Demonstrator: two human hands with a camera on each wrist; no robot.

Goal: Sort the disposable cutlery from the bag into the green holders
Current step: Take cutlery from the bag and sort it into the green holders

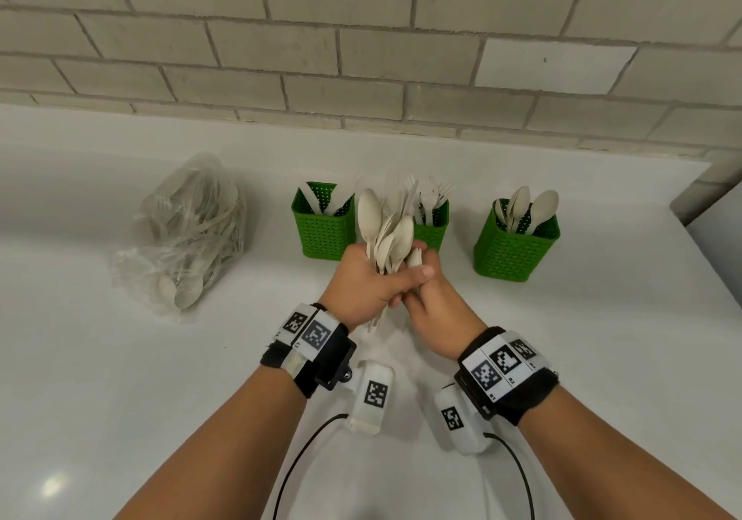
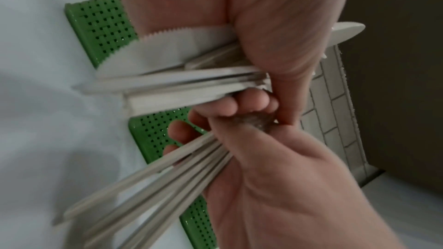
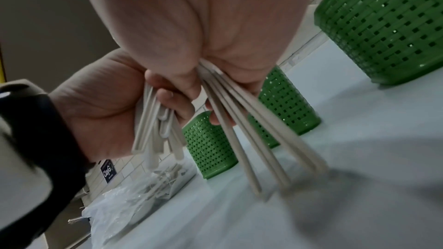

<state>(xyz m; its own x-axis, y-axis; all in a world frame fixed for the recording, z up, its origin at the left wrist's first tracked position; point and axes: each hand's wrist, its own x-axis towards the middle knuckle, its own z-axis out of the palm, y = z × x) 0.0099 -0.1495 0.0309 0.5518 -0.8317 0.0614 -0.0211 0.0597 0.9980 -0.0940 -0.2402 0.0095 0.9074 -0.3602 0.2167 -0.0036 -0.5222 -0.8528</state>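
Head view: cutlery bundle [image 1: 385,234] gripped between left hand [image 1: 363,286] and right hand [image 1: 435,298].

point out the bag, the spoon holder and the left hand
bag [image 1: 188,234], head view, on the clear plastic over the cutlery
spoon holder [image 1: 510,254], head view, on its front wall
left hand [image 1: 361,282], head view, on the back of the hand

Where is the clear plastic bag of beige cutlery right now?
In the head view the clear plastic bag of beige cutlery lies on the white counter at the left, beside the leftmost green woven plastic holder, apart from both hands.
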